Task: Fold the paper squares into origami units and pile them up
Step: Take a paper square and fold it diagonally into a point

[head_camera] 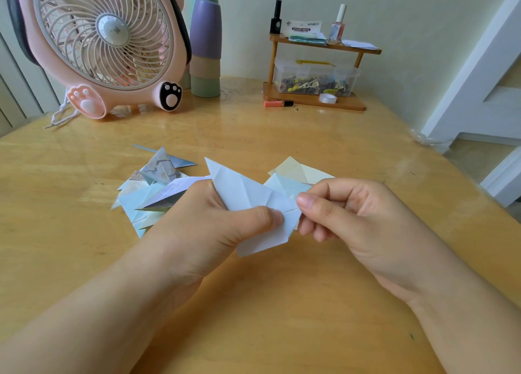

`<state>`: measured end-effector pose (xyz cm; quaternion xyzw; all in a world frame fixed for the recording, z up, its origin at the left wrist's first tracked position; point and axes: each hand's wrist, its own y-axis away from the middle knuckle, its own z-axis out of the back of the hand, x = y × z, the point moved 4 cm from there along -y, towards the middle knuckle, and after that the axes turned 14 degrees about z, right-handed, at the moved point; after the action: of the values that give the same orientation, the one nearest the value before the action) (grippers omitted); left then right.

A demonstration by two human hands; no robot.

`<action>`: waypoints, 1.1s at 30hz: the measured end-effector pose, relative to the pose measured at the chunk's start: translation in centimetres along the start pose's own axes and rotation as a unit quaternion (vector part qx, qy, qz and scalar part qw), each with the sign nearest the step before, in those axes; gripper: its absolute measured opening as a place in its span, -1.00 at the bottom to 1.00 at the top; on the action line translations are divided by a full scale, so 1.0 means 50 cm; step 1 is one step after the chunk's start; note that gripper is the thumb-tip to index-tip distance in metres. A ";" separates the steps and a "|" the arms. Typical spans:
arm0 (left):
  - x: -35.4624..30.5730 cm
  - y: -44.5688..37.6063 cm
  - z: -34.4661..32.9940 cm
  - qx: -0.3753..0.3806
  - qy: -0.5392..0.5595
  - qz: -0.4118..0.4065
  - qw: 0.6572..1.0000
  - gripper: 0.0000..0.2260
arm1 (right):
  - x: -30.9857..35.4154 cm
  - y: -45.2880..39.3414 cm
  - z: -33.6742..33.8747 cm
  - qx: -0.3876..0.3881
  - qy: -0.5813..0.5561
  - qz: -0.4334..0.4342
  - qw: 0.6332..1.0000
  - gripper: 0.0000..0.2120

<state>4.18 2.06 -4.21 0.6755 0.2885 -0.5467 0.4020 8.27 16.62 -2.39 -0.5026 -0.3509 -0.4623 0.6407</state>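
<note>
Pale-blue creased paper unit (253, 201), pointed, pinched in left hand (203, 227) grip; right hand (346, 218) grip pinching its corner

Pale blue folded paper (248, 196); pink fan (98, 43); perhaps newsprint-patterned pile (152, 187).

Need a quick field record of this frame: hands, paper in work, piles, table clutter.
left hand: pinches the folded paper unit, thumb on top
right hand: pinches the unit's right end
paper unit: pale blue, creased, held above the table
folded pile: left, behind left hand
loose sheets: cream and pale blue, behind right hand
background: pink fan, wooden shelf
</note>
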 end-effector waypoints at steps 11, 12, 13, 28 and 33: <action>-0.002 0.022 0.059 -0.093 -0.150 0.110 0.978 -0.67 | -0.030 0.006 0.008 0.065 0.026 -0.132 0.989 -0.83; -0.003 0.033 0.083 -0.166 -0.216 0.083 0.959 -0.60 | -0.033 0.008 0.008 0.077 0.030 -0.156 0.984 -0.84; -0.005 0.050 0.099 -0.244 -0.273 0.033 0.930 -0.56 | -0.035 0.009 0.005 0.091 0.037 -0.174 0.980 -0.84; 0.103 0.118 -0.023 -0.111 -0.564 -0.234 0.784 -0.60 | -0.048 0.020 -0.016 0.169 0.245 -0.162 0.941 -0.81; 0.108 0.120 -0.034 -0.143 -0.570 -0.241 0.772 -0.66 | -0.050 0.014 0.009 0.161 0.237 -0.093 0.954 -0.89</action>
<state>11.27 0.18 -7.95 0.0833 0.2346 -0.8629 0.4397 8.11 17.68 -4.77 -0.2345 -0.3038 -0.5628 0.7321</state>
